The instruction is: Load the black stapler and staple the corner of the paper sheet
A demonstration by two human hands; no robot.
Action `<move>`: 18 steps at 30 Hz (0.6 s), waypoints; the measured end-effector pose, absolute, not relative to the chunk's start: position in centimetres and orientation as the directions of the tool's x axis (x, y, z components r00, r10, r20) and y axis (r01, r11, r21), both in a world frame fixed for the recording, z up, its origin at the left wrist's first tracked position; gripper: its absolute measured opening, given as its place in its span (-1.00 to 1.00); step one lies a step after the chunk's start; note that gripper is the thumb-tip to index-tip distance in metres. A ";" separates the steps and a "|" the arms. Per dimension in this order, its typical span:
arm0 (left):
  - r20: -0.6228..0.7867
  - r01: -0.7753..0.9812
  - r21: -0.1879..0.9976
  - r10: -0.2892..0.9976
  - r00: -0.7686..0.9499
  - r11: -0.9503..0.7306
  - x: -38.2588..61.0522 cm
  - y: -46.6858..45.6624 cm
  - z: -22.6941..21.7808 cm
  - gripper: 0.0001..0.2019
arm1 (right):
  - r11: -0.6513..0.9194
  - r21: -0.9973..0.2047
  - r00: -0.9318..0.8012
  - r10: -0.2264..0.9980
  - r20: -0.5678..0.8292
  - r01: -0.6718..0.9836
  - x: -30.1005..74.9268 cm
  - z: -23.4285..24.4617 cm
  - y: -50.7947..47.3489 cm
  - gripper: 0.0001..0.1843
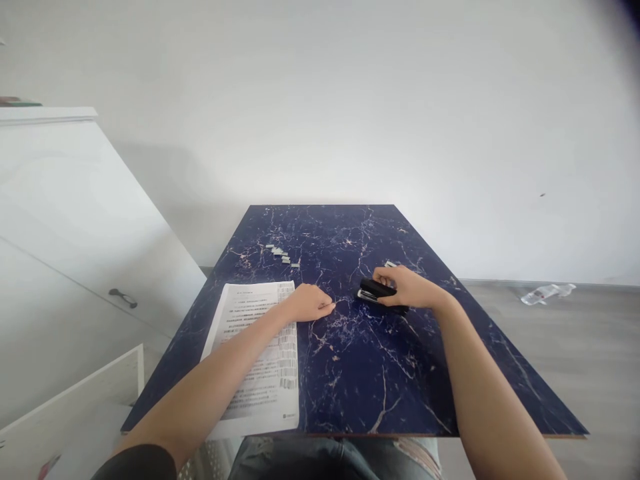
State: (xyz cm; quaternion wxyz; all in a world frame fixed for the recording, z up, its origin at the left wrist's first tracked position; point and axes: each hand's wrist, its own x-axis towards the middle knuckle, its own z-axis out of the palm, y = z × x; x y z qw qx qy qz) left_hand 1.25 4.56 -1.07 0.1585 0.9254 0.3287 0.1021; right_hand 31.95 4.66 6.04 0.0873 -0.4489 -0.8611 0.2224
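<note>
Near the middle of the dark marbled table (350, 373), a little toward 2 o'clock, the right hand (406, 288) is closed over a black stapler (373, 290). The fingers wrap its top and rear from the right, so the nose stays bare and points toward 9 o'clock; that hold seems meant to keep the body flat on the table and steady. At about 9 o'clock from the stapler, with a gap of bare table between, the left hand (313, 303) rests on the surface with its fingers loosely curled and the tips drawn together. Whether it pinches anything small cannot be told. Its wrist lies over the upper right corner of a printed sheet (260, 360), which probably keeps the paper from sliding. The sheet lies at 8 o'clock, squared to the near edge so its text faces the person. Loose staple strips (283, 255) lie scattered at 11 o'clock, well apart from both hands, and one more pale strip (391, 264) sits just beyond the right knuckles. A white cabinet (75, 233) stands off to the left, and a plastic bottle (547, 292) lies on the floor at 3 o'clock
</note>
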 end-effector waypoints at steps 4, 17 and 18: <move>0.102 0.560 0.415 0.648 0.755 -0.717 1.2 4.6 -1.2 -0.51 | 0.428 -0.505 -0.580 0.792 -0.189 0.749 33.9 7.0 3.9 -0.68; 0.114 0.559 0.433 0.658 0.744 -0.707 1.2 4.7 -1.4 -0.51 | 0.367 -0.493 -0.568 0.742 -0.356 0.789 35.5 5.6 4.3 -0.66; 0.109 0.567 0.421 0.660 0.743 -0.708 1.2 4.7 -1.5 -0.51 | 0.360 -0.485 -0.558 0.747 -0.362 0.797 35.4 5.6 4.3 -0.65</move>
